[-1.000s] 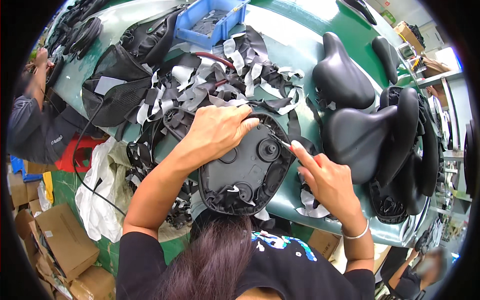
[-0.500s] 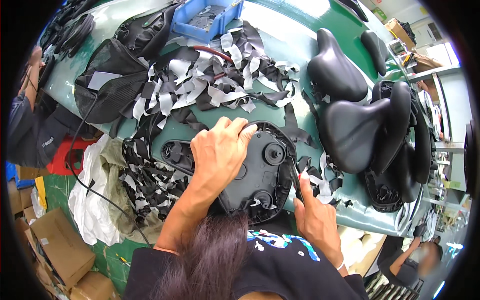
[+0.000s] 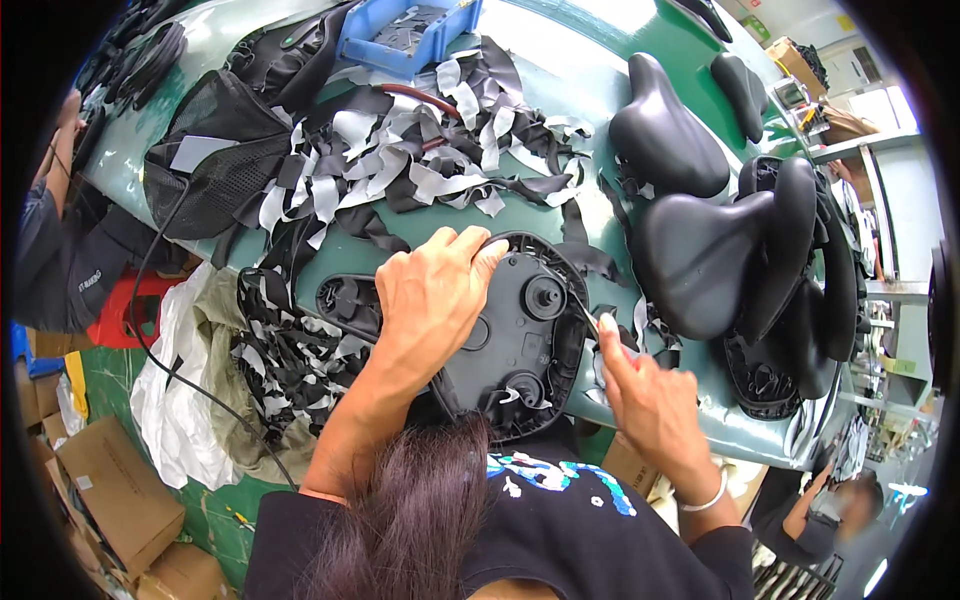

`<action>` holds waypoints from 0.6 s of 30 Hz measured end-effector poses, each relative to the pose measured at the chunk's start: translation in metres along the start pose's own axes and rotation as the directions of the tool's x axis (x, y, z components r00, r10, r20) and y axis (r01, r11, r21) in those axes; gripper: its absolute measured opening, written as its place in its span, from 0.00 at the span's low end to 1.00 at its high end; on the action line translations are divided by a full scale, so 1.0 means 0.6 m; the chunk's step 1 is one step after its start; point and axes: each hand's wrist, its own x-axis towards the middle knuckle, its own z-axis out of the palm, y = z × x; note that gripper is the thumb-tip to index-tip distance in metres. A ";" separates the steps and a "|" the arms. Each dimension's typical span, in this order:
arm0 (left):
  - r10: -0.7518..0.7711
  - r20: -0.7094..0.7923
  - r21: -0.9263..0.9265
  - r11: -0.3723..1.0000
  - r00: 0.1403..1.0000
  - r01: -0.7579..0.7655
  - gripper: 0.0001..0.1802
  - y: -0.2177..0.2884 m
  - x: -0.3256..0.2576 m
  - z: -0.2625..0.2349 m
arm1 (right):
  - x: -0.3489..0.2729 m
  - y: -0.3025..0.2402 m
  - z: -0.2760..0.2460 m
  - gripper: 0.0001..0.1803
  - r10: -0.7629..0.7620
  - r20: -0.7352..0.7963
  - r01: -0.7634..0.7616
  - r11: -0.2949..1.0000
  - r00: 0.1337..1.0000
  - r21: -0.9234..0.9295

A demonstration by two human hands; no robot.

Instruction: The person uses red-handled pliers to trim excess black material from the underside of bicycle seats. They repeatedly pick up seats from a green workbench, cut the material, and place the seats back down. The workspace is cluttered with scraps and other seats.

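Observation:
A black bicycle saddle [image 3: 490, 350] lies underside up at the table's near edge, its narrow nose pointing left. Its plastic base shows two round dark mounts. My left hand [image 3: 432, 300] is closed on the saddle's far rim, fingers bent over the edge, and it covers part of the base. My right hand [image 3: 650, 400] grips a slim knife [image 3: 587, 318], mostly hidden by the fingers. Its thin metal blade meets the saddle's right rim, with my thumb stretched along it.
Black and grey cut-off strips [image 3: 400, 165] are heaped beyond the saddle, and more hang off the left edge. Finished saddles [image 3: 700, 265] stack at right. A blue bin [image 3: 405, 40], a black mesh bag [image 3: 215, 150] and cardboard boxes [image 3: 120, 490] surround the table. Other people work at far left and lower right.
My right hand has shifted slightly right and turned, so the blade now shows angled across the saddle's right rim. My left hand keeps its hold on the far rim.

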 end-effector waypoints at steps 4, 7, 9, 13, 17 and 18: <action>-0.022 -0.041 -0.033 0.999 0.999 0.021 0.18 0.004 -0.004 0.005 | -0.041 -0.046 0.003 0.32 0.237 0.211 -0.292 0.912 0.948 0.288; -0.022 -0.058 -0.036 0.999 0.998 0.020 0.18 0.003 -0.008 0.005 | -0.083 -0.051 0.030 0.30 0.189 -0.073 -0.138 0.885 0.979 0.445; -0.026 -0.020 -0.011 1.000 0.999 0.026 0.18 0.003 -0.008 0.008 | -0.099 -0.046 0.011 0.29 0.326 0.165 -0.355 0.704 0.931 0.615; -0.044 -0.016 0.017 0.999 0.999 0.045 0.18 0.002 -0.008 0.003 | -0.018 -0.032 0.027 0.35 0.472 -0.253 -0.087 0.586 0.845 0.805; -0.075 -0.122 0.027 0.996 0.990 0.079 0.18 0.012 0.009 0.007 | 0.116 -0.032 0.076 0.40 0.180 -0.490 -0.008 0.943 0.853 0.333; -0.080 -0.159 0.037 0.996 0.984 0.086 0.18 0.011 0.012 0.009 | 0.138 -0.025 0.071 0.37 0.163 -0.486 -0.019 0.958 0.858 0.288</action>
